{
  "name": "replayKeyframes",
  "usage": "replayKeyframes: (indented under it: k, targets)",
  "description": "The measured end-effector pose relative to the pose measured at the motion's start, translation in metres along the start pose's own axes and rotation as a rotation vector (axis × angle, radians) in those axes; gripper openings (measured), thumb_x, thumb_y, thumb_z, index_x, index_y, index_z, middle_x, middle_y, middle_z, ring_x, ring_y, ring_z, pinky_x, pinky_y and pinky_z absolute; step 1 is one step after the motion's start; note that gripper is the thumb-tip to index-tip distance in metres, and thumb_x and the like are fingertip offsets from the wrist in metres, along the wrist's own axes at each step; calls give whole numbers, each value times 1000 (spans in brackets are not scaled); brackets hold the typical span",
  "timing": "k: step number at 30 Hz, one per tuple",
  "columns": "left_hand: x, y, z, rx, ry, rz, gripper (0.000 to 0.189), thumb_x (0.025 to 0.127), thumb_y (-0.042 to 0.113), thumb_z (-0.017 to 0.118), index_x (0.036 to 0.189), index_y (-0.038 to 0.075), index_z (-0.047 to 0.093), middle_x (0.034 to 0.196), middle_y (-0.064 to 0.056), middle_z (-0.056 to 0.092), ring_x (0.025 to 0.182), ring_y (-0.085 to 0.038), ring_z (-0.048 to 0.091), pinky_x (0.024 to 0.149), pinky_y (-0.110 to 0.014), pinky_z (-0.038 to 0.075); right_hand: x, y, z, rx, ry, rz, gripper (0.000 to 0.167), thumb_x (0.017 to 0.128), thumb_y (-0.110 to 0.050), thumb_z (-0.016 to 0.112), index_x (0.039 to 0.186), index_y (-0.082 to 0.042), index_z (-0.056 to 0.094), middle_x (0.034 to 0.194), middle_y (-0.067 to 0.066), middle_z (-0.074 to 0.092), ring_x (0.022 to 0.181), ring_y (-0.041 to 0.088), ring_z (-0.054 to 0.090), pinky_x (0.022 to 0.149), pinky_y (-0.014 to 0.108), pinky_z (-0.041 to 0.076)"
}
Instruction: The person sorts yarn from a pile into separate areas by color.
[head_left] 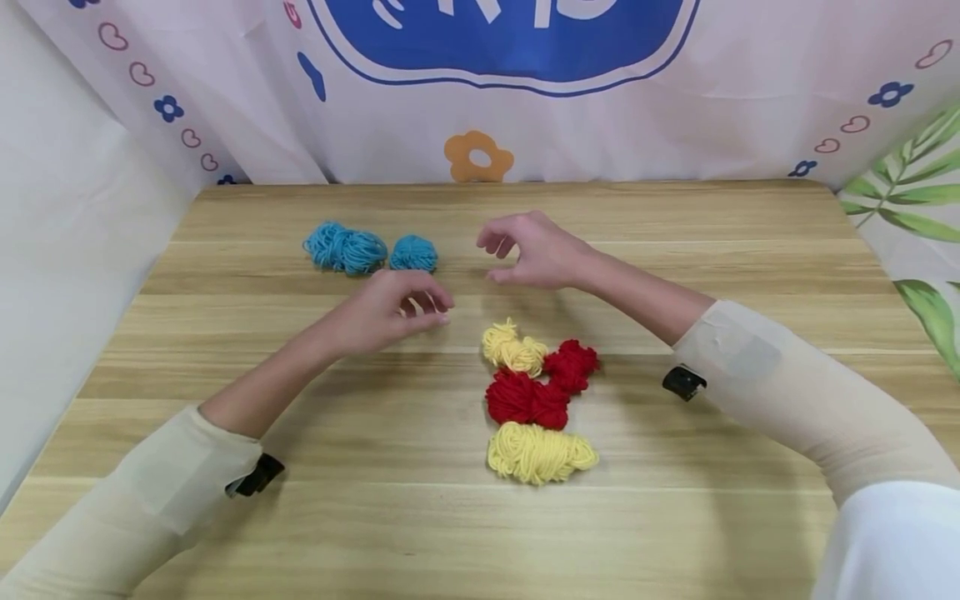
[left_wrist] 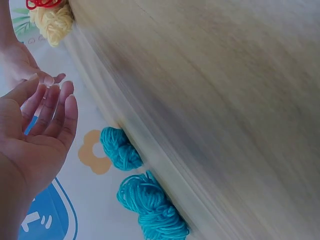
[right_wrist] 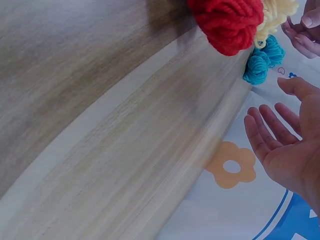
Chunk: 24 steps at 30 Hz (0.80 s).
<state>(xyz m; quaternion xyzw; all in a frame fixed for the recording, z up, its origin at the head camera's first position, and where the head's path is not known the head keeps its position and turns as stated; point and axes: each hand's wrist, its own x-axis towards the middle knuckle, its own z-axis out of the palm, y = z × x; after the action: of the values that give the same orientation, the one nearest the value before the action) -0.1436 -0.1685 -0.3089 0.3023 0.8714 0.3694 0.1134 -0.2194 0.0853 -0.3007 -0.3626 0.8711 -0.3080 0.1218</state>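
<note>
Two blue yarn bundles lie side by side at the back left of the table: a larger blue bundle (head_left: pixel 345 248) and a smaller blue bundle (head_left: pixel 414 252). My left hand (head_left: pixel 386 308) hovers just in front of them, fingers loosely bent around nothing. Across from it, my right hand (head_left: pixel 536 252) is also raised and holds nothing, its fingers relaxed. Nearer the middle, a small yellow bundle (head_left: pixel 514 348) touches a small red bundle (head_left: pixel 572 367) and a larger red bundle (head_left: pixel 527 400). In front of these lies a larger yellow bundle (head_left: pixel 542 453).
The wooden table (head_left: pixel 360 525) reaches back to a printed cloth (head_left: pixel 390 133) with a blue emblem and an orange flower. White fabric (head_left: pixel 67 192) hangs at the left. Leaf-patterned cloth (head_left: pixel 922 200) is at the right. Both forearms carry sleeves with black wrist cameras.
</note>
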Motion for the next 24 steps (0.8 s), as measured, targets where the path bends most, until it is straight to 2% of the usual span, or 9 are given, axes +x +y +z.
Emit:
replayKeyframes:
  k: [10, 24]
  targets:
    - [7, 3, 6, -3, -19, 49, 14, 95, 3, 75, 107, -3, 73, 100, -8, 74, 92, -22, 70, 80, -39, 61, -8, 4, -3, -14, 22, -5, 40, 90, -12, 79, 125, 3, 67, 117, 19, 72, 109, 32, 69, 88, 41, 59]
    - [13, 8, 13, -1, -53, 76, 16, 92, 1, 77, 106, -4, 72, 101, -14, 73, 89, -20, 69, 77, -38, 60, -21, 7, -11, -6, 49, 14, 40, 90, -13, 78, 125, 2, 67, 118, 19, 73, 111, 32, 69, 88, 44, 59]
